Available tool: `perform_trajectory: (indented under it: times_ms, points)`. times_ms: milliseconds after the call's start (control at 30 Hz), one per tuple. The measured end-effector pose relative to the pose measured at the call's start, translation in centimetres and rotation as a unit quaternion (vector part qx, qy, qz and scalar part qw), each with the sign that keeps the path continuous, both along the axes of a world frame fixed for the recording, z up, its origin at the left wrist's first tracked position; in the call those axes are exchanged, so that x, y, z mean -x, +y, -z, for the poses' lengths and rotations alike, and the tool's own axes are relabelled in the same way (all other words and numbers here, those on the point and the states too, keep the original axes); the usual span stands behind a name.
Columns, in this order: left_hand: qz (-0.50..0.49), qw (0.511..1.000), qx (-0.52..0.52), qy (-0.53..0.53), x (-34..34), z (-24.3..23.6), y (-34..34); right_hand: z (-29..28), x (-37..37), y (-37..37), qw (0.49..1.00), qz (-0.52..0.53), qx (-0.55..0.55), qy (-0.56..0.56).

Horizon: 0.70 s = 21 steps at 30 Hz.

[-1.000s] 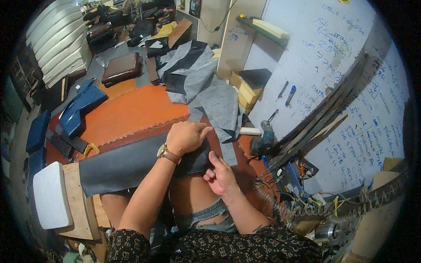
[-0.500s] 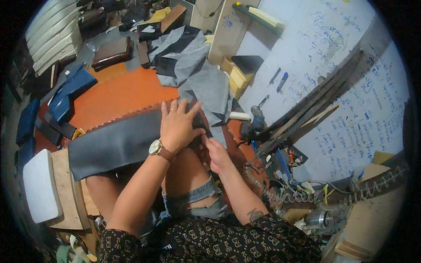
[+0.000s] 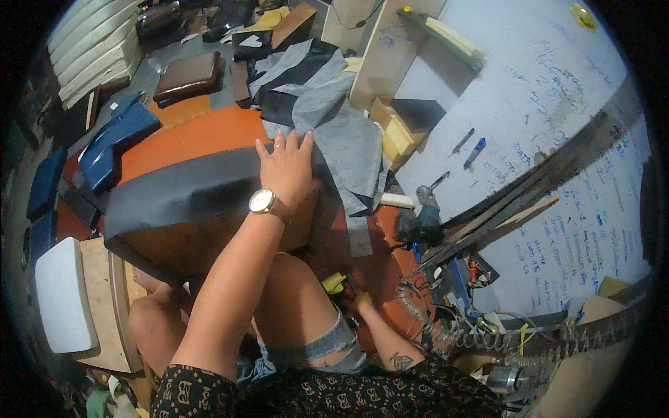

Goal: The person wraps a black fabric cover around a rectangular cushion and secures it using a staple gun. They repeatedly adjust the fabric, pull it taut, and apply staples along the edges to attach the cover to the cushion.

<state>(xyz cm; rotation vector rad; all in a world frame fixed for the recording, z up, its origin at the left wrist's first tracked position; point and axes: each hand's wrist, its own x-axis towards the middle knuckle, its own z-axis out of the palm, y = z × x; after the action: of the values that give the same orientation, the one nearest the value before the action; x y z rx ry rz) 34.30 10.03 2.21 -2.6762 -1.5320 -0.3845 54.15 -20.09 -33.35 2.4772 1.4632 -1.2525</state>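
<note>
My left hand (image 3: 286, 167) lies open, fingers spread, on the right end of a black leather-like strip (image 3: 185, 174). The strip covers the upper edge of a brown board (image 3: 195, 237) that is tilted up across my knees. Low beside my right knee, my right hand (image 3: 361, 299) is closed on a yellow-and-black tool (image 3: 334, 284), whose lower part is hidden. An orange padded surface (image 3: 195, 132) stretches behind the strip, and loose grey fabric (image 3: 355, 167) hangs at its right.
A white pad (image 3: 63, 292) rests on plywood (image 3: 108, 306) at left, near blue upholstered pieces (image 3: 115, 146). At right stand a cordless drill (image 3: 425, 216), long dark slats (image 3: 529, 181), coiled air hose (image 3: 481, 334) and a wall with writing (image 3: 571, 237). A brown cushion (image 3: 188, 76) sits farther back.
My right hand has left the strip's edge and moved down to the yellow-and-black tool. The strip has tipped, now showing brown board beneath. My left hand shifted slightly up, fingers spread.
</note>
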Motion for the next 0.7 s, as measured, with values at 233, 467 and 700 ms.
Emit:
perform_trajectory:
  times_ms: [233,467,700]
  points:
    - [-0.013,0.999,0.032,0.000,0.4,0.5,5.5,-1.1,6.1,0.1,0.992,0.049,0.035,-0.110]
    - [0.047,0.998,-0.002,-0.034,0.6,1.8,7.9,-4.3,5.4,3.2,0.998,0.046,-0.029,0.006]
    - [0.096,0.995,-0.002,-0.036,0.2,1.4,7.6,-8.1,4.2,6.4,0.895,0.287,-0.044,0.339]
